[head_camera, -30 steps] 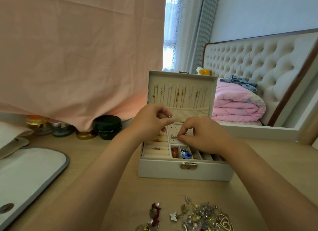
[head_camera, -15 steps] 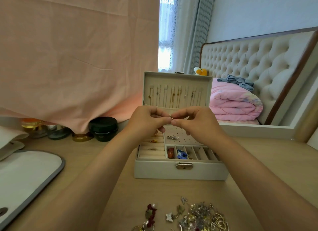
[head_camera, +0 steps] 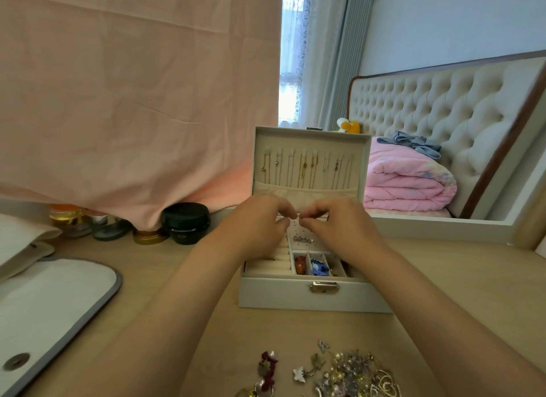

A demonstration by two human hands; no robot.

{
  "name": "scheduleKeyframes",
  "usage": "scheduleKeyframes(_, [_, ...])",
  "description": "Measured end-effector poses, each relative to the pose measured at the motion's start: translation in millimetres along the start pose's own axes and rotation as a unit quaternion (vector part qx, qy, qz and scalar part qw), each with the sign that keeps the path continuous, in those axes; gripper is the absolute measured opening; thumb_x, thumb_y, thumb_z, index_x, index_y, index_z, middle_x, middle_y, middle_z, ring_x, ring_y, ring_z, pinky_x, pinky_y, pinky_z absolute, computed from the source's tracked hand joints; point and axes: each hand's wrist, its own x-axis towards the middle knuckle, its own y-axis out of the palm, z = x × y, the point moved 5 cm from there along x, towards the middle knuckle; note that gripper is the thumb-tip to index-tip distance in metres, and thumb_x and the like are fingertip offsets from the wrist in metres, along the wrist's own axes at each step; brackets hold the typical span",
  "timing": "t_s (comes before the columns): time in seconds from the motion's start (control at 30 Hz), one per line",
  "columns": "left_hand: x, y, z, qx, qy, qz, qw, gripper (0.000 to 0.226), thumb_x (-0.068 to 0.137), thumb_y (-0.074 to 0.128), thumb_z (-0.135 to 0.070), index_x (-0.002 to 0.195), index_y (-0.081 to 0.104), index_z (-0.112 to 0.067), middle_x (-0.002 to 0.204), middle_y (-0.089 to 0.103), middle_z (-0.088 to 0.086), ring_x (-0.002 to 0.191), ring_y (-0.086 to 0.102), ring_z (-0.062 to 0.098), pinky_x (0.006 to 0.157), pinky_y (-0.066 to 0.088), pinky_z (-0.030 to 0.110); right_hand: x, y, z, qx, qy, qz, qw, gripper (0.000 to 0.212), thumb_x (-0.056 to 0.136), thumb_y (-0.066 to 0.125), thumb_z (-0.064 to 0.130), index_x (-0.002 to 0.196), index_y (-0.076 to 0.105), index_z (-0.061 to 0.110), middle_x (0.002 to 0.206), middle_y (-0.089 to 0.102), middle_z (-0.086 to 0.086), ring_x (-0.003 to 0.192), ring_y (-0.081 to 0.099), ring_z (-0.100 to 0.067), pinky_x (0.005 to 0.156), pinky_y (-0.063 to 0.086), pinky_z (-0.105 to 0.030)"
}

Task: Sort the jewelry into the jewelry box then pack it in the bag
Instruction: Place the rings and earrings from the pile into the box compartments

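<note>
A white jewelry box stands open in the middle of the wooden desk, with several thin necklaces hanging inside its lid. Red and blue pieces lie in its front compartments. Both hands hover over the box's earring panel. My left hand and my right hand pinch a small earring between their fingertips. A pile of loose jewelry lies at the desk's near edge. A white bag with grey trim lies flat at the left.
A black jar, a gold lid and small bottles stand at the back left under a pink cloth. A mirror behind the box reflects a bed and pink quilt.
My right hand rose from the box's panel to meet my left hand. Both hands now hold the small earring together, a little lower over the panel.
</note>
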Motion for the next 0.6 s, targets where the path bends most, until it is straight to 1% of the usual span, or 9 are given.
scheduleKeyframes(0.07, [-1.0, 3.6, -0.6, 0.043, 0.01, 0.03, 0.999, 0.03, 0.099, 0.055, -0.027, 0.126, 0.066, -0.032, 0.134, 0.06, -0.01, 0.12, 0.054, 0.01, 0.093, 0.039, 0.023, -1.3, 3.1, 3.9, -0.061, -0.011, 0.024, 0.998, 0.009, 0.088, 0.074, 0.033, 0.096, 0.078, 0.035, 0.094, 0.071, 0.019, 0.091, 0.061, -0.001, 0.072, 0.045, -0.02])
scheduleKeyframes(0.13, [-1.1, 7.5, -0.7, 0.087, 0.017, 0.065, 0.994, 0.031, 0.098, 0.054, -0.03, 0.126, 0.066, -0.033, 0.131, 0.062, -0.01, 0.111, 0.056, 0.009, 0.086, 0.04, 0.023, -1.0, 4.7, 7.0, -0.099, -0.019, 0.039, 0.994, 0.009, 0.09, 0.072, 0.034, 0.097, 0.077, 0.035, 0.096, 0.071, 0.018, 0.089, 0.059, -0.002, 0.065, 0.039, -0.014])
scheduleKeyframes(0.2, [-1.0, 9.5, -0.6, 0.105, 0.017, 0.083, 0.991, 0.032, 0.096, 0.053, -0.031, 0.125, 0.068, -0.033, 0.127, 0.064, -0.011, 0.107, 0.057, 0.009, 0.083, 0.042, 0.024, 0.7, 4.9, 9.8, -0.126, -0.03, 0.043, 0.991, 0.009, 0.091, 0.071, 0.035, 0.098, 0.076, 0.035, 0.099, 0.07, 0.017, 0.09, 0.059, -0.002, 0.064, 0.037, -0.015])
scheduleKeyframes(0.3, [-0.8, 9.4, -0.1, 0.102, 0.016, 0.079, 0.992, 0.031, 0.096, 0.053, -0.031, 0.122, 0.07, -0.032, 0.123, 0.065, -0.01, 0.106, 0.059, 0.012, 0.085, 0.047, 0.027, 1.9, 4.6, 12.7, -0.153, -0.041, 0.043, 0.986, 0.009, 0.091, 0.069, 0.036, 0.098, 0.075, 0.036, 0.1, 0.07, 0.017, 0.09, 0.057, -0.003, 0.063, 0.036, -0.016])
scheduleKeyframes(0.4, [-0.4, 8.0, 1.1, 0.1, 0.017, 0.071, 0.992, 0.029, 0.096, 0.054, -0.031, 0.119, 0.071, -0.031, 0.12, 0.065, -0.01, 0.104, 0.058, 0.01, 0.08, 0.042, 0.025, 1.3, 6.9, 14.8, -0.171, -0.05, 0.042, 0.983, 0.008, 0.092, 0.068, 0.036, 0.098, 0.074, 0.036, 0.102, 0.069, 0.017, 0.09, 0.056, -0.003, 0.066, 0.038, -0.02])
scheduleKeyframes(0.47, [-0.4, 8.1, 2.0, 0.094, 0.014, 0.074, 0.993, 0.029, 0.097, 0.054, -0.03, 0.12, 0.071, -0.03, 0.119, 0.066, -0.009, 0.102, 0.058, 0.01, 0.079, 0.04, 0.024, 1.9, 9.4, 14.4, -0.173, -0.054, 0.053, 0.982, 0.009, 0.093, 0.068, 0.035, 0.099, 0.074, 0.036, 0.102, 0.069, 0.016, 0.09, 0.055, -0.003, 0.068, 0.038, -0.02])
scheduleKeyframes(0.5, [-0.8, 8.3, 1.9, 0.092, 0.013, 0.075, 0.993, 0.029, 0.097, 0.054, -0.029, 0.121, 0.07, -0.03, 0.119, 0.065, -0.009, 0.101, 0.057, 0.01, 0.078, 0.039, 0.023, 2.5, 9.9, 13.8, -0.17, -0.053, 0.065, 0.982, 0.009, 0.093, 0.067, 0.035, 0.1, 0.074, 0.036, 0.103, 0.069, 0.017, 0.091, 0.055, -0.003, 0.07, 0.04, -0.021])
scheduleKeyframes(0.6, [-0.6, 8.8, 2.7, 0.092, 0.012, 0.074, 0.993, 0.03, 0.097, 0.054, -0.029, 0.122, 0.07, -0.03, 0.12, 0.065, -0.008, 0.099, 0.055, 0.009, 0.077, 0.038, 0.023, 4.1, 9.5, 11.1, -0.139, -0.048, 0.119, 0.982, 0.013, 0.096, 0.063, 0.035, 0.101, 0.075, 0.035, 0.105, 0.069, 0.018, 0.098, 0.058, -0.004, 0.082, 0.047, -0.028])
